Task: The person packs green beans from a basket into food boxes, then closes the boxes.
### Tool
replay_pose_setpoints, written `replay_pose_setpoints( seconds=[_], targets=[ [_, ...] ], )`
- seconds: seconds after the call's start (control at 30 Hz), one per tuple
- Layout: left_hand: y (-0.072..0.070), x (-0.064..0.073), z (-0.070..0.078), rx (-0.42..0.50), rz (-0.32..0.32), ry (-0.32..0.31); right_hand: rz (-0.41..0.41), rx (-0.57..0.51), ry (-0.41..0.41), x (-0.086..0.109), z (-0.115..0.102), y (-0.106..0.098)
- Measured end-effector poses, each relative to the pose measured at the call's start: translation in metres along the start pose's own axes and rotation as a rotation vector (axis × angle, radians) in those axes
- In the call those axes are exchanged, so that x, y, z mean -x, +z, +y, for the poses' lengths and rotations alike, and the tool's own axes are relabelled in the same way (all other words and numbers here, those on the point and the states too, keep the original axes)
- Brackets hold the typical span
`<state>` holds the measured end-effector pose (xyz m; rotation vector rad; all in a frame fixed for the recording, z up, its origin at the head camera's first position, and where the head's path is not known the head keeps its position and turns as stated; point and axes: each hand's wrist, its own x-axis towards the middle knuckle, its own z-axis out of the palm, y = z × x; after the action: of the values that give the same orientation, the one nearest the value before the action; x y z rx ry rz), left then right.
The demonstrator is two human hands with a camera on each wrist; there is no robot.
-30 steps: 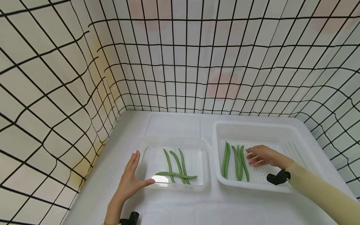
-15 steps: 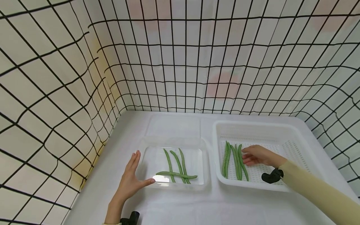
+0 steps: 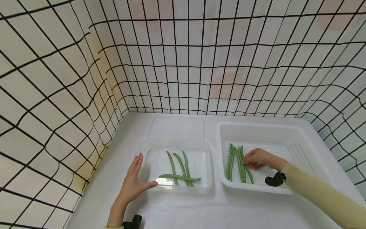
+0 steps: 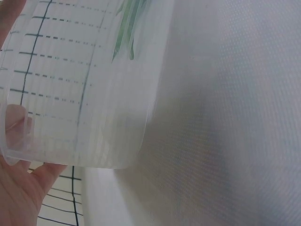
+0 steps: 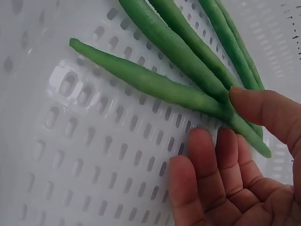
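Note:
In the head view my right hand (image 3: 258, 159) reaches into the white basket (image 3: 268, 190). Its thumb and fingertips pinch a green bean (image 5: 150, 84), the thumb on one side and fingers on the other. More green beans (image 3: 230, 162) lie lengthwise in the basket, left of that hand. My left hand (image 3: 132, 183) stays at the left end of the clear plastic container (image 3: 207, 165), fingers straight and thumb spread along its near side. Seen from the left wrist, this hand (image 4: 21, 188) touches the container's rim. One green bean (image 3: 179, 177) lies across several others inside the container.
Both containers stand side by side on a white cloth-covered table (image 3: 200, 210). Black wire mesh (image 3: 183, 66) rises behind and along both sides. The basket's floor is slotted.
My right hand has moved left within the basket, and its thumb and fingers have closed on the rightmost green bean, which shifted slightly left at its far end. My left hand keeps still.

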<state>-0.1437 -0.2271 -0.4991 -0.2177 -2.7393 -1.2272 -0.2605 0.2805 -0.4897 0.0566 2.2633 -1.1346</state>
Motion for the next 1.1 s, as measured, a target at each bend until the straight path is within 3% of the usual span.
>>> replay_pose_setpoints(
  seconds=[0.3,0.57,0.7,1.1],
  targets=[
    [0.001,-0.001,0.001,0.004,-0.003,-0.014,0.001,-0.007,-0.004,0.001,0.000,-0.001],
    [0.001,0.000,0.000,0.003,-0.001,-0.009,0.032,-0.023,-0.083,0.007,-0.002,-0.005],
    [0.001,-0.001,0.000,0.010,-0.003,-0.009,0.053,-0.035,-0.061,0.009,-0.002,-0.007],
    [0.000,-0.001,0.000,0.001,-0.008,-0.017,0.088,-0.159,-0.066,0.014,-0.008,-0.017]
  ],
)
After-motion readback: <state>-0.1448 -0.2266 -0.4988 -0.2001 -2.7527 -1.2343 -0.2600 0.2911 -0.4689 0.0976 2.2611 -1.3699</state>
